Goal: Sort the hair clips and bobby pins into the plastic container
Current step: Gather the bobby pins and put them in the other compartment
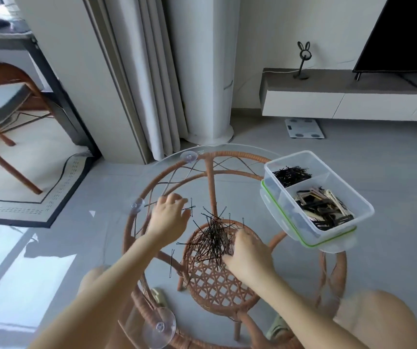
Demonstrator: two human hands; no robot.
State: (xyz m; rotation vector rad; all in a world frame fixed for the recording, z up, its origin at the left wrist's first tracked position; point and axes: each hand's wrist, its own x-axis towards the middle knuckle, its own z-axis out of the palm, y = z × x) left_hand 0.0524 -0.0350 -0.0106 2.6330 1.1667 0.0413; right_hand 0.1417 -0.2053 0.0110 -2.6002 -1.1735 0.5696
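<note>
Two hands, grips unreadable: left hand (169,217) curled beside stray pins (191,208); right hand (250,253) fingertips buried in bobby pin pile (213,235); plastic container (289,156) at glass tabletop (237,187) right edge.

Two hands: left hand (168,217), right hand (249,253). One plastic container (368,210) at right of frame, two compartments. One heap of bobby pins (213,238) at centre, beyond counting. One glass table (227,155) — three suction cups (188,156). One television (404,34), upper right.

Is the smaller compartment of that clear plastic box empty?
No, the smaller far compartment of the plastic container holds a heap of black bobby pins.
</note>
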